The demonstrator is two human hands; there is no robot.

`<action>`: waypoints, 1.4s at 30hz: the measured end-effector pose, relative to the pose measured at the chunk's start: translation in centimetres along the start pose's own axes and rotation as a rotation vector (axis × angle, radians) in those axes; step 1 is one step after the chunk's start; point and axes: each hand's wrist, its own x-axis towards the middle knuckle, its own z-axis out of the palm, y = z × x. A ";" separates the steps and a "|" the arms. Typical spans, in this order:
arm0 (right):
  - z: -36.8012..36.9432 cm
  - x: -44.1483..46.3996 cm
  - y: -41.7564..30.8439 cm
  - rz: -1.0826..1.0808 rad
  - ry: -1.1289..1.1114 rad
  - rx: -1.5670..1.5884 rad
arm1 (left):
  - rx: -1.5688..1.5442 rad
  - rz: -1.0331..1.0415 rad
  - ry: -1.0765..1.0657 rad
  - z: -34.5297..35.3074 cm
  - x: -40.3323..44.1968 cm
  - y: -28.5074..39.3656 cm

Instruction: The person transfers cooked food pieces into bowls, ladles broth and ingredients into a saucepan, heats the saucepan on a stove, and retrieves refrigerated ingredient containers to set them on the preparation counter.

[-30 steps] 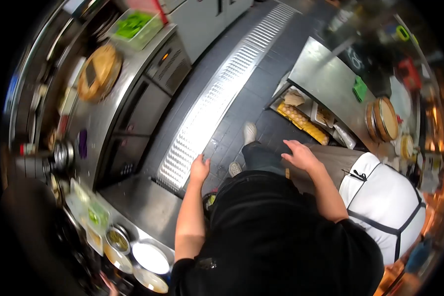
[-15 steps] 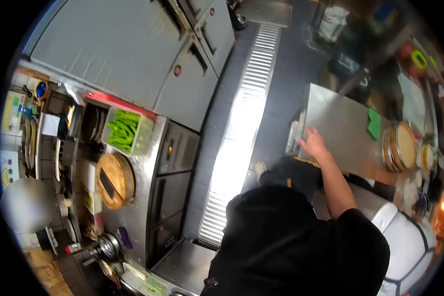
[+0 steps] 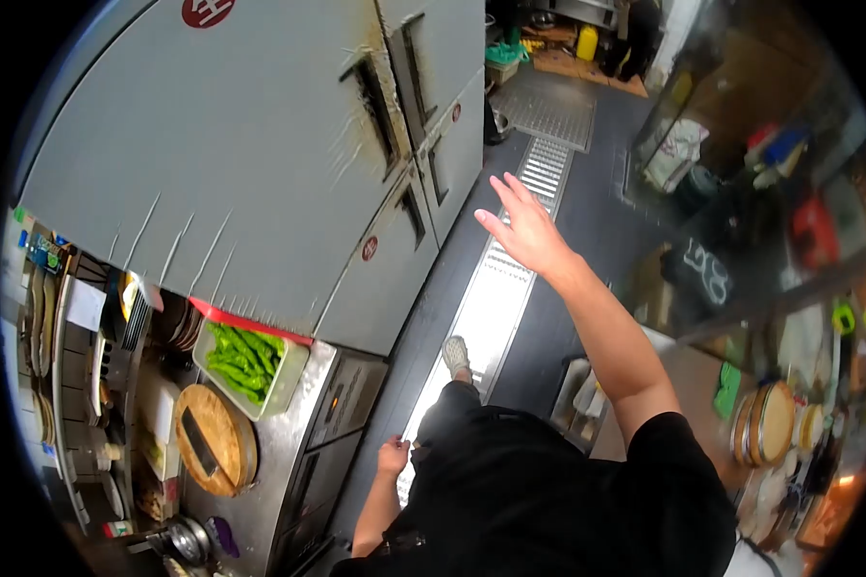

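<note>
My right hand (image 3: 529, 227) is stretched forward over the metal floor grate (image 3: 487, 317), fingers apart, holding nothing. Low beside my body, my left hand (image 3: 393, 454) has its fingers curled together; whether it holds anything is too small to tell. It is nearest to the steel counter unit (image 3: 342, 399). On that counter stand a plastic tub of green peppers (image 3: 245, 363) and a round wooden board (image 3: 231, 438) with a cleaver (image 3: 199, 444) lying on it. A shoe (image 3: 455, 357) rests on the grate in front of my body.
A tall grey refrigerator (image 3: 221, 163) stands ahead on the left. At the right are a steel table (image 3: 683, 385), a green cloth (image 3: 726, 389) and round wooden-rimmed steamers (image 3: 765, 423). Far ahead, another person's dark legs (image 3: 635, 43) show near a yellow bottle (image 3: 587, 42).
The view has moved forward and turned toward the refrigerator. My right hand has risen from beside the right table to above the grate. My left hand has come back into view.
</note>
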 end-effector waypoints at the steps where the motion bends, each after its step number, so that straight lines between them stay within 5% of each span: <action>1: 0.2 2.4 0.1 -0.006 0.005 0.004 | 0.019 0.005 -0.003 -0.2 2.6 0.1; 5: 1.2 11.4 1.7 0.070 -0.049 0.037 | 0.143 -0.066 -0.059 -1.8 9.9 -0.7; 8: 2.4 17.8 3.4 0.116 -0.114 0.013 | 0.380 0.161 -0.163 -0.5 17.9 -5.6; 14: 7.2 29.0 7.0 0.123 -0.167 0.110 | 0.016 -0.133 -0.012 -7.3 22.5 3.7; 19: 9.7 39.8 8.6 0.083 -0.058 0.215 | -0.331 -0.295 0.084 -5.3 25.0 6.3; 22: 9.7 45.2 8.8 0.051 -0.078 0.357 | -0.283 -0.236 0.132 -1.0 24.9 4.2; 25: 10.3 48.7 9.4 -0.088 -0.100 0.375 | 0.342 0.104 0.161 2.1 21.7 6.1; 26: 10.0 49.7 10.0 -0.114 -0.146 0.349 | 0.248 -0.004 0.104 3.5 20.3 7.9; 29: 9.2 51.2 10.8 -0.180 -0.249 0.334 | 0.094 -0.188 0.018 7.0 16.8 13.8; 36: 6.2 49.3 11.4 -0.210 -0.357 0.275 | -0.001 -0.268 0.059 14.3 17.8 24.8; 39: 3.7 45.5 16.1 -0.282 -0.255 0.416 | -0.174 -0.367 0.266 10.2 19.4 32.4; 40: 2.6 44.0 17.9 -0.272 -0.237 0.445 | -0.121 -0.209 0.175 9.3 20.5 33.0; 42: 1.9 40.9 22.6 -0.267 -0.180 0.505 | -0.455 -0.459 0.121 5.3 22.2 38.3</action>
